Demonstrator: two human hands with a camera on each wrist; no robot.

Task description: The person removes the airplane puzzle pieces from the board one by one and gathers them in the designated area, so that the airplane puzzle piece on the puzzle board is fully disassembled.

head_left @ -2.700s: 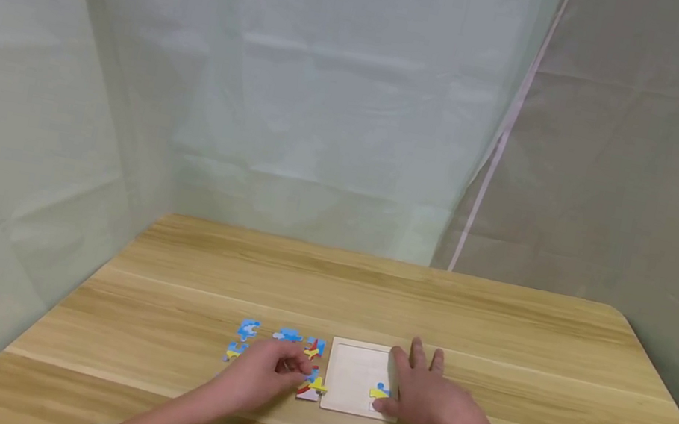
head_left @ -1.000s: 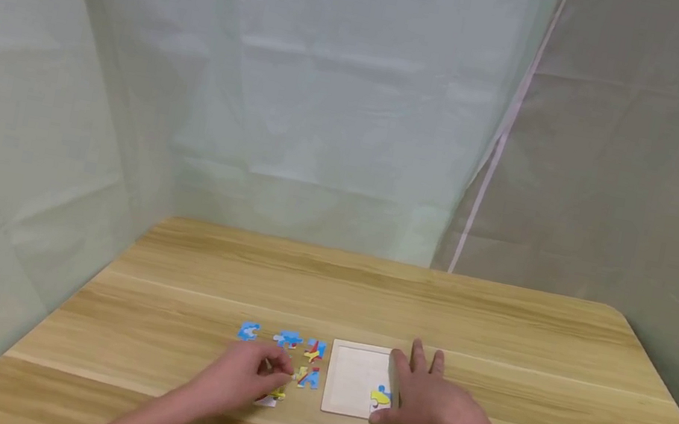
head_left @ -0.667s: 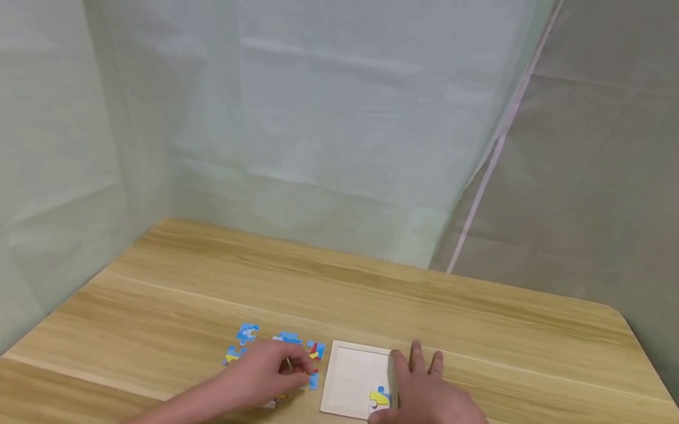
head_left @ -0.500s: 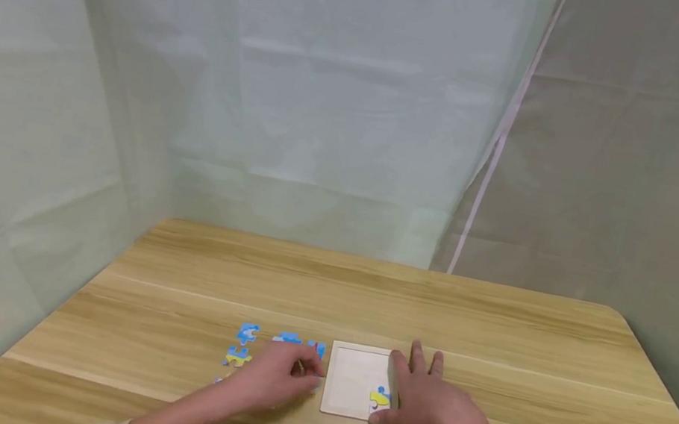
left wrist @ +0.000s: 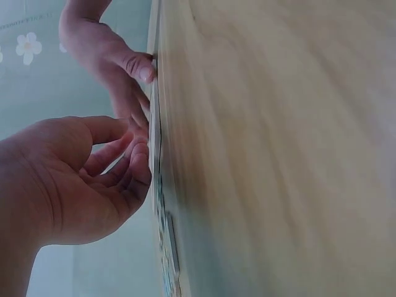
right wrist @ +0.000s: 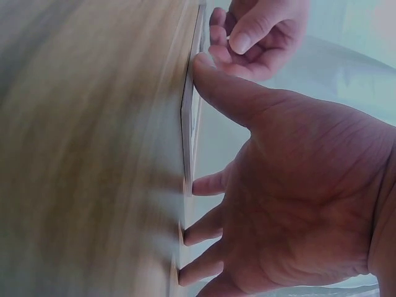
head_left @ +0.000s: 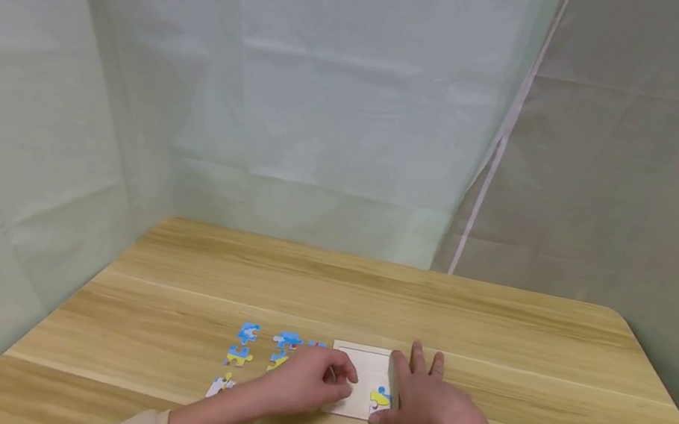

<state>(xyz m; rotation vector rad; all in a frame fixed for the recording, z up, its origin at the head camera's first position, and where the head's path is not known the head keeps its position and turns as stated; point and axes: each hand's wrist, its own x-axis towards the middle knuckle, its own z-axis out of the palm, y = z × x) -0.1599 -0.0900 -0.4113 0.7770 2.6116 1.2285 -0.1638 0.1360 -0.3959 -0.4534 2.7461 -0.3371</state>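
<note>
My left hand (head_left: 308,384) hovers over the left part of a square wooden puzzle tray (head_left: 365,367), thumb and fingertips pinched together. A pale sliver of a puzzle piece (right wrist: 228,39) shows between them in the right wrist view; most of it is hidden. My right hand (head_left: 425,400) lies on the tray's right side with fingers spread, its thumb (right wrist: 207,68) at the near edge. One yellow, blue and white jigsaw piece (head_left: 380,398) sits in the tray's near right corner, beside that thumb.
Left of the tray lie several loose jigsaw pieces, among them a blue one (head_left: 248,333), a blue and yellow one (head_left: 237,355) and a white one (head_left: 221,384). My left hand and forearm cover others. The wooden table (head_left: 497,323) extends around, with hanging cloth behind.
My left hand has left the loose pieces and moved right over the tray, uncovering the left pieces. The right hand stays at the tray's right side.
</note>
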